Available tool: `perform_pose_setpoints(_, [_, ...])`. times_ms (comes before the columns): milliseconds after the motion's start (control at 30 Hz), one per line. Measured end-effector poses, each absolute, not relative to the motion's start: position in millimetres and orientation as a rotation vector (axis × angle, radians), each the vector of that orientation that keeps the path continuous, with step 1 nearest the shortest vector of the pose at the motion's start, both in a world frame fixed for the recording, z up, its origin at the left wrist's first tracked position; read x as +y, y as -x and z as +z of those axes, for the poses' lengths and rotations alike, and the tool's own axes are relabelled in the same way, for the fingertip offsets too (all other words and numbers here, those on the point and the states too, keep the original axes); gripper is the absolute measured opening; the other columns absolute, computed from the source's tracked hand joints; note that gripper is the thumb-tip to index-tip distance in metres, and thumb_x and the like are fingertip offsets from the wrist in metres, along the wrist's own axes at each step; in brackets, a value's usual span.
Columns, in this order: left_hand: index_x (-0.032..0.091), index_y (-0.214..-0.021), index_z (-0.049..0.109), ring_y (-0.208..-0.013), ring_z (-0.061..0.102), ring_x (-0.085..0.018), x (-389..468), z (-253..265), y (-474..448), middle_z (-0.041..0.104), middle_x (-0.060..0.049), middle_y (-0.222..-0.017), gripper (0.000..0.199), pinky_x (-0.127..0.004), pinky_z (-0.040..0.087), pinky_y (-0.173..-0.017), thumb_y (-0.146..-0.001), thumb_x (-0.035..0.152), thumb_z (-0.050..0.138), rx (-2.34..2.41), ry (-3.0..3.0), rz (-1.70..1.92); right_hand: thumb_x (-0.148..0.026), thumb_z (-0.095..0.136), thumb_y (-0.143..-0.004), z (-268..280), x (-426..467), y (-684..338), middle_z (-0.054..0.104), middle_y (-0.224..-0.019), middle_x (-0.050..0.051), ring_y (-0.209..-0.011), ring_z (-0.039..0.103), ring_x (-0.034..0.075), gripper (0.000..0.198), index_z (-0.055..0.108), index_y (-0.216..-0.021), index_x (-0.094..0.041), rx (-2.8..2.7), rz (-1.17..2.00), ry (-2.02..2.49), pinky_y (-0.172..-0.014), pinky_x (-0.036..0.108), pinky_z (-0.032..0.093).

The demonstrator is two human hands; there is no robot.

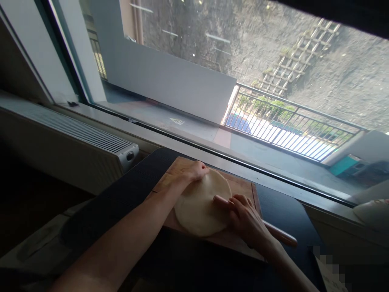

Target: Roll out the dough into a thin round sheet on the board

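A round, flat sheet of dough [199, 207] lies on a wooden board [174, 168]. At its far edge, my left hand [197, 171] pinches the rim of the dough between closed fingers. My right hand [244, 215] is wrapped round the middle of a wooden rolling pin [281, 234]. One end of the pin rests over the right part of the dough; the other sticks out past the board to the lower right. My left forearm covers part of the board's left side.
The board sits on a dark table [282, 211] with rounded corners. Beyond it run a window sill [243, 174] and a large window. A white radiator [91, 134] stands to the left, close to the table. Outside, a metal railing [291, 125] shows through the glass.
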State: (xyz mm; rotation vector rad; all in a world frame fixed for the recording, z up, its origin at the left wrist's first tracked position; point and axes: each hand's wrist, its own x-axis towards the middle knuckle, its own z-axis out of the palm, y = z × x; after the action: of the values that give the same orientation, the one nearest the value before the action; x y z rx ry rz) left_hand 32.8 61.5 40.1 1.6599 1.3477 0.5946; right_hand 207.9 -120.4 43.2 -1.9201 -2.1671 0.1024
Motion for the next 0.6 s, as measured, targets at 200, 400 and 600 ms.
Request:
perform_pose_setpoints(200, [0.016,-0.056,0.057,-0.056,0.049,-0.014,60,40,-17,0.052,0.001,-0.051,0.025,-0.024,0.031,-0.050,-0.061,0.040,0.063,1.444,-1.747,0.512,-0.041,0.031,-0.090,42,-44,-189,0.035,-0.139,0.011,-0.129,0.026,0.027,0.047,0.040,-0.131,-0.018,-1.910,-0.135,2.170,-0.103,0.044,0.022])
perform_pose_setpoints(400, [0.016,-0.058,0.057,-0.058,0.049,-0.014,61,37,-12,0.053,0.001,-0.054,0.024,-0.023,0.031,-0.050,-0.060,0.039,0.063,1.453,-1.774,0.496,-0.042,0.025,-0.092,35,-56,-181,0.039,-0.138,0.009,-0.132,0.024,0.024,0.046,0.045,-0.127,-0.019,-2.086,0.076,2.166,-0.103,0.042,0.024])
perform_pose_setpoints(600, [0.016,-0.060,0.057,-0.057,0.049,-0.013,64,31,-9,0.053,0.002,-0.054,0.023,-0.022,0.032,-0.050,-0.060,0.038,0.061,1.429,-1.753,0.490,-0.043,0.023,-0.093,21,-86,-170,0.026,-0.146,0.009,-0.137,0.010,0.021,0.055,0.028,-0.139,-0.013,-2.238,-0.080,2.009,-0.110,0.040,0.012])
